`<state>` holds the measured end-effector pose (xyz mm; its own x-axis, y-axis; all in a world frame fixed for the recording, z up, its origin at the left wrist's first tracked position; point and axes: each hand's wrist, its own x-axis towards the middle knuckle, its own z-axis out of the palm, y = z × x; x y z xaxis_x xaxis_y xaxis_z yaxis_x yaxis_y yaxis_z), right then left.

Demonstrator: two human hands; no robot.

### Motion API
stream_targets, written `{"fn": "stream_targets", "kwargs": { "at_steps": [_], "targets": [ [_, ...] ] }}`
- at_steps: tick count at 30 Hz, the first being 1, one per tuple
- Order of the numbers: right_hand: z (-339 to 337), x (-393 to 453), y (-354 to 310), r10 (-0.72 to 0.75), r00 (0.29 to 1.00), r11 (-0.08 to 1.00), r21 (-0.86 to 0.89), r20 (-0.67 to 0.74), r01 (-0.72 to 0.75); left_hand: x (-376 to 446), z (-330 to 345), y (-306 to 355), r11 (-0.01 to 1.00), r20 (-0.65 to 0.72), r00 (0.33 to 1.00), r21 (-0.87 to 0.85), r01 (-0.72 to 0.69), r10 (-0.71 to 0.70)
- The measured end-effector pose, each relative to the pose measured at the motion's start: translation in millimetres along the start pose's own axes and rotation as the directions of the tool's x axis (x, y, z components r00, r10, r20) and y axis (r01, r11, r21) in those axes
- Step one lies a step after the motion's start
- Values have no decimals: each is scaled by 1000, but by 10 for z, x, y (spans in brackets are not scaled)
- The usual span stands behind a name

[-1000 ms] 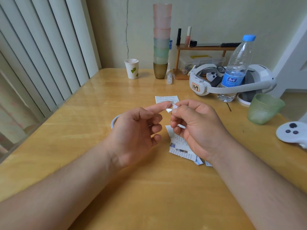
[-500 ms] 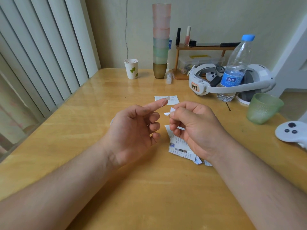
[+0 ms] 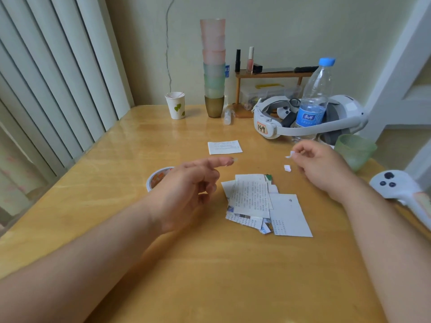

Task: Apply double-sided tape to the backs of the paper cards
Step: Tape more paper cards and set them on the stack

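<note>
We see a wooden worktop (image 3: 210, 264) against a pale cracked wall (image 3: 303, 24); vertical blinds (image 3: 51, 78) at left, possibly covering a window.

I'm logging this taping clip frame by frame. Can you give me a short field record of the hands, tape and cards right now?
left hand: raised, index finger extended, a small clear tape piece on its tip
right hand: pinches a white backing strip
loose scrap: white, lies below the right hand
tape roll: on the table, partly behind the left hand
card pile: between the hands
single card: apart, farther back

Soft daylight, blurred hands, wide-angle edge distortion
</note>
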<state>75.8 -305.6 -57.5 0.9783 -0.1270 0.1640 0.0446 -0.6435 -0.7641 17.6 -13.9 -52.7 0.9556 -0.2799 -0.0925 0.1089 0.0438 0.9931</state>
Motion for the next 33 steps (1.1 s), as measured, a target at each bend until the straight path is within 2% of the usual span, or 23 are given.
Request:
{"fn": "stream_targets", "kwargs": {
  "at_steps": [4,7,10,15,18,21,24,26,28,30,33],
  "targets": [
    [39,72,111,41,999,988,-149,9,-39,99,-7,84,996,64,996,69,53,-57],
    [48,87,125,37,999,979,-202,-16,-40,175,41,89,997,55,996,-6,75,-75],
    [62,108,158,16,998,979,-204,-66,-29,262,142,36,988,5,997,-133,73,-73],
    [79,130,174,58,997,985,-157,-51,-65,302,187,-107,984,-77,997,-180,-1,-13],
    [71,91,128,64,995,990,-117,-72,-72,241,135,-148,977,-60,998,-212,-25,12],
    [64,7,-17,-3,997,986,-168,-78,-10,198,93,-152,975,-45,999,-221,-34,25],
    [115,-147,-236,-112,988,977,-171,104,128,192,79,-157,972,-52,998,-232,-37,26],
    [196,-243,-333,-127,951,964,-192,283,186,197,81,-167,970,-57,998,-242,-38,24],
    [294,-269,-334,-122,908,929,-275,400,246,199,78,-174,969,-54,998,-245,-41,28],
    [359,-271,-315,-107,891,906,-325,442,270,203,77,-177,971,-53,998,-236,-38,26],
    [391,-279,-311,-57,905,935,-297,421,197,199,80,-167,970,-58,998,-240,-31,18]
  ]
}}
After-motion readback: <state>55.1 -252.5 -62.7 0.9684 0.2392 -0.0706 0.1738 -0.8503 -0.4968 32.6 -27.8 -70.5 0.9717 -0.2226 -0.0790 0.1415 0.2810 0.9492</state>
